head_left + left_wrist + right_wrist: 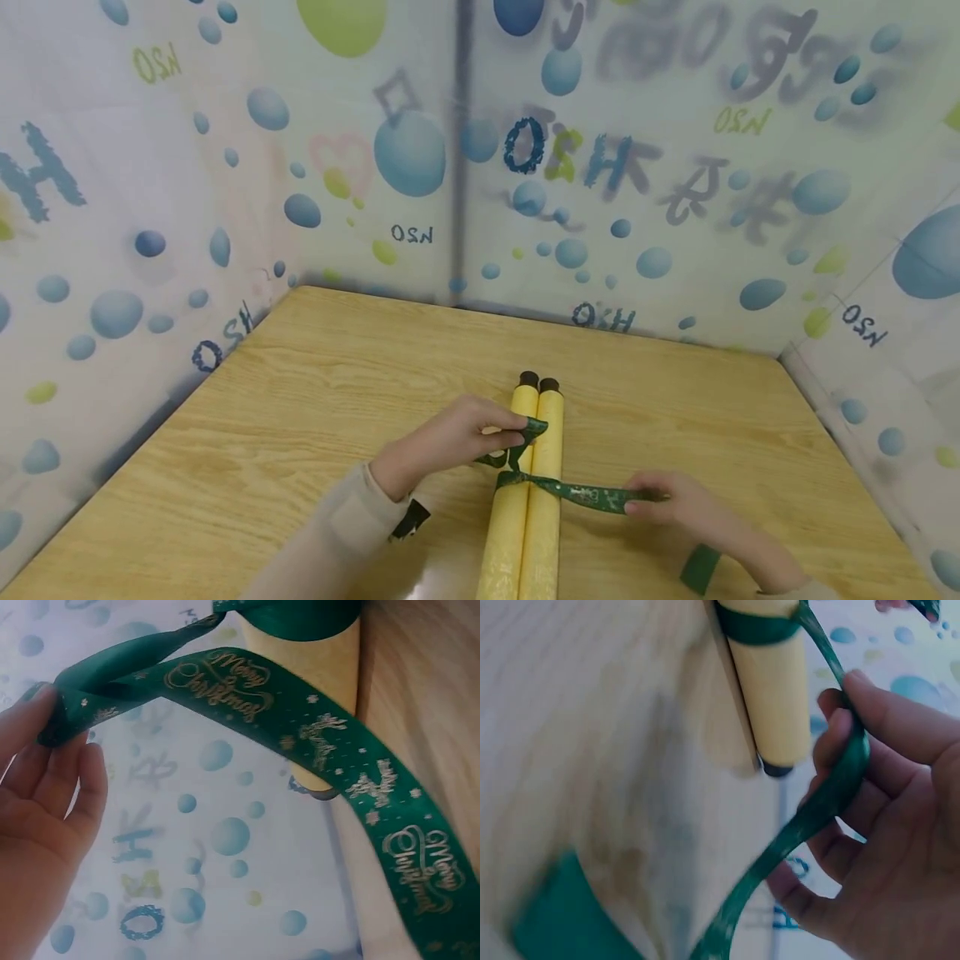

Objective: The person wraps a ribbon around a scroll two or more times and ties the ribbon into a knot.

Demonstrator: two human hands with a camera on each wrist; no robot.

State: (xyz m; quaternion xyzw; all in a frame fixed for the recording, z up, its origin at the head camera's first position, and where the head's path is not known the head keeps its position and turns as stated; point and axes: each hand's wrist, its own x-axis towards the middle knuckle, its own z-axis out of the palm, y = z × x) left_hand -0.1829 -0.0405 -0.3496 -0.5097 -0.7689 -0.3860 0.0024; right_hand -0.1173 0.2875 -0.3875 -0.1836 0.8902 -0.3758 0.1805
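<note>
My left hand pinches the ribbon loop over the two yellow rolls, while my right hand grips its tail, stretched rightward across their long axis.

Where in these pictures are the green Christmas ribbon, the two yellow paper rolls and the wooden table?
Green printed satin ribbon (592,495): head view, on the stretch pulled out to the right.
Two yellow paper rolls (528,517): head view, mid-length, at the seam where they touch.
Light wooden table (315,392): head view, bare top, left side.
</note>
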